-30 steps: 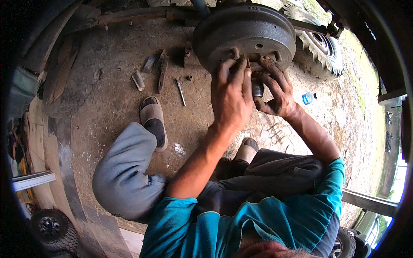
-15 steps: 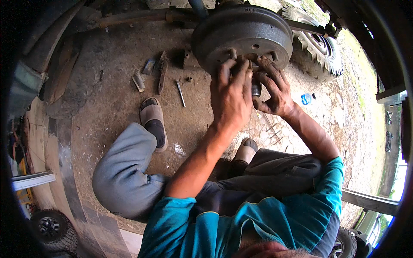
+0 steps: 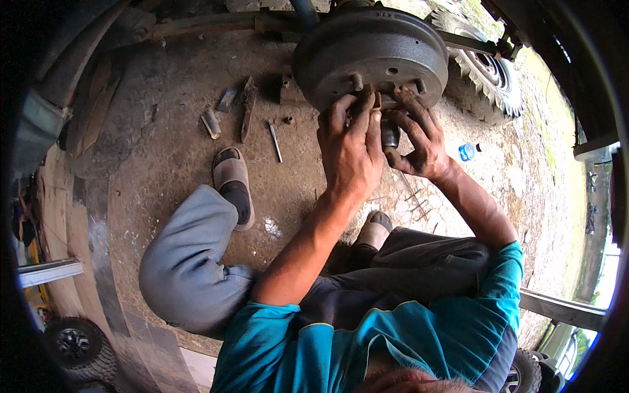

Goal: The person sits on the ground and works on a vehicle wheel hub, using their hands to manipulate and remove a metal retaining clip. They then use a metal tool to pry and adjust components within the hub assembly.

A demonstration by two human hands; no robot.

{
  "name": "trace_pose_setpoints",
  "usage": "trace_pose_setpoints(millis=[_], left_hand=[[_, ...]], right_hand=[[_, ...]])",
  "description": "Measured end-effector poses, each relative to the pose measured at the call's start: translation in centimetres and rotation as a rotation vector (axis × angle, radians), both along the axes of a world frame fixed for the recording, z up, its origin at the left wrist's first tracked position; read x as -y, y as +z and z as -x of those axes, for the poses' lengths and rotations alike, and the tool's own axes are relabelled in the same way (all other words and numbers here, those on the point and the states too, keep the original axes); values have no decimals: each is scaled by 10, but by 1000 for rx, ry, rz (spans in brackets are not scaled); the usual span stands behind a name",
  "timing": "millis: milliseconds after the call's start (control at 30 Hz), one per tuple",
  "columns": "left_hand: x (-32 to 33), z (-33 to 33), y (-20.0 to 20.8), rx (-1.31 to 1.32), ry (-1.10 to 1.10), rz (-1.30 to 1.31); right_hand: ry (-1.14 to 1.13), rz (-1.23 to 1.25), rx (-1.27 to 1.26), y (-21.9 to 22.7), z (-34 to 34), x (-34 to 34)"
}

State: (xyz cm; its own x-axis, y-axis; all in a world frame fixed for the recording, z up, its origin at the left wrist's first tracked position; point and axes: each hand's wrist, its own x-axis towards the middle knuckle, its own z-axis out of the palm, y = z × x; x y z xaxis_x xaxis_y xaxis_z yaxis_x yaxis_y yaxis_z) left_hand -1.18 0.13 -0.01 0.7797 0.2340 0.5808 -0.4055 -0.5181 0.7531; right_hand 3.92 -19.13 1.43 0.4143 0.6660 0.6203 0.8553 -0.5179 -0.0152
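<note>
A grey brake drum [image 3: 373,52] with wheel studs hangs in front of me at the top. Both my hands are at its lower centre. My left hand [image 3: 350,150] is closed, its thumb and fingertips pinching a small flat brownish piece [image 3: 377,101] close to the drum face. Curled beside it, my right hand [image 3: 422,144] has its fingers and thumb around a short shiny metal cylinder [image 3: 390,134] below the drum centre. Whether that cylinder is joined to the hub is hidden by my fingers.
On the ground to the left lie a brush [image 3: 248,108], a thin metal rod [image 3: 274,141], a small nut-like part [image 3: 289,120] and a metal cylinder piece [image 3: 211,122]. A blue container [image 3: 466,152] lies right. A large tyre [image 3: 481,69] stands behind the drum, another tyre [image 3: 80,350] lower left.
My left fingers have shifted slightly, and the flat piece between them shows more clearly. The right hand stays nearly in place around the cylinder.
</note>
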Motion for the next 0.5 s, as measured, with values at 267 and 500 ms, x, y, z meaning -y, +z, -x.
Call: trace_pose_setpoints(millis=[267,500], left_hand=[[-20,-12,-11,-82,-22,88],[-25,-9,-20,7,2,308]], right_hand=[[-10,24,4,4,-1,-1],[6,16,41,-1,-5,1]])
